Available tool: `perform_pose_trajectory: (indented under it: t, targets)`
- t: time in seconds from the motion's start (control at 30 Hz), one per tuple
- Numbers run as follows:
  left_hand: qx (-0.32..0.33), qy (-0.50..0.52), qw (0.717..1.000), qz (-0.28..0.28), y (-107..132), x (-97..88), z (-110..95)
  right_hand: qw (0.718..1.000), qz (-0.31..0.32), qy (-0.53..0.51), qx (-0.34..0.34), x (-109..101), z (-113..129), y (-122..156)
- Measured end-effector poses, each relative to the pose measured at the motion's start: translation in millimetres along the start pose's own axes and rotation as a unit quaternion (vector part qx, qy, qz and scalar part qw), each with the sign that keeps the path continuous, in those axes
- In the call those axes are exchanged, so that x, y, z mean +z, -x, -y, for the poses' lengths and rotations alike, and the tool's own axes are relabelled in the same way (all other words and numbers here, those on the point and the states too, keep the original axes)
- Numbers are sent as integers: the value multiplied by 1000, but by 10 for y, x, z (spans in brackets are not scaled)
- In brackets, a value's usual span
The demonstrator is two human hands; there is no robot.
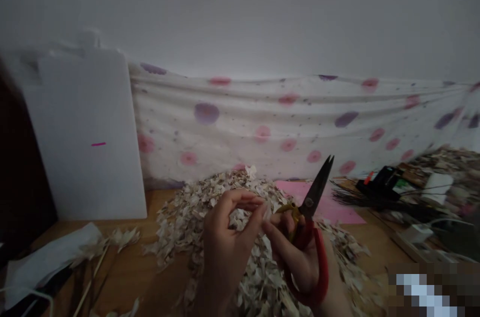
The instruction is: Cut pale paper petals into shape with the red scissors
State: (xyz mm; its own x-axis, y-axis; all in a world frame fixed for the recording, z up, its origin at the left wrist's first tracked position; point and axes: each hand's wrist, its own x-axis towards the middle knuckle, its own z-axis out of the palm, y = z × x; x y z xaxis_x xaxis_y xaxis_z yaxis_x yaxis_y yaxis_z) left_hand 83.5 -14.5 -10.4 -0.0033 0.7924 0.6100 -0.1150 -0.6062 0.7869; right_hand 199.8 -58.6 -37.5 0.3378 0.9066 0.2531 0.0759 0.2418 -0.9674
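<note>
My right hand (296, 252) is closed around a pair of scissors (318, 187) with red and yellow handles. The dark blades point up and away, and look nearly closed. Thumb and forefinger of my left hand (228, 237) pinch together beside the right fingertips. Between them shows a small pale petal-like piece (267, 211), partly hidden by the fingers. Under and behind both hands spreads a large heap of pale, dry petal-like pieces (202, 192) on the wooden table (161, 292).
A white board (90, 157) with a pink mark stands at left. Nearby lie a white wrapper (56, 257) and thin sticks (92, 277). Behind the heap are a pink sheet (345, 212) and a spotted cloth (240, 122). Dark wires (360, 199) and a power strip (416, 242) lie right.
</note>
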Motion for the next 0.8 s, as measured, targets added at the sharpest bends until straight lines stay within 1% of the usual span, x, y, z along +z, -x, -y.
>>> perform_pose_trajectory:
  t: [0.07, 0.13, 0.2, 0.23, 0.3, 0.4, 0.5, 0.57, 0.67, 0.73, 0.8]
  targets:
    - [-42, 4, 998, 40, -15, -27, -5, 1000, -13, -4, -18, -9, 61, 2]
    - [-83, -3, 992, 95, -31, -60, -1, 998, -36, -9, -47, 12, 123, 6]
    - [-98, -18, 986, 132, -41, -86, 5, 995, -60, -13, -75, 43, 160, 9]
    - [-95, -27, 985, 139, -42, -93, 7, 994, -65, -16, -82, 55, 164, 10]
    - [-89, -44, 986, 134, -40, -94, 6, 994, -67, -19, -83, 69, 147, 12]
    - [-79, -70, 987, 125, -34, -77, -11, 996, -58, -8, -68, 52, 109, 21]
    - [-73, -75, 986, 127, -36, -57, -31, 998, -43, 6, -46, -14, 100, 34]
    - [-64, -66, 992, 92, -41, -51, -35, 999, 2, -2, -51, -82, 98, 41]
    - [-53, -29, 998, -6, -53, -61, -23, 993, 64, 10, -99, -173, 59, 57]
    - [-58, 7, 997, -42, -63, -82, -10, 988, 70, 69, -122, -193, 2, 77]
    - [-66, 36, 996, -51, -69, -105, -4, 981, 66, 135, -119, -169, -60, 99]
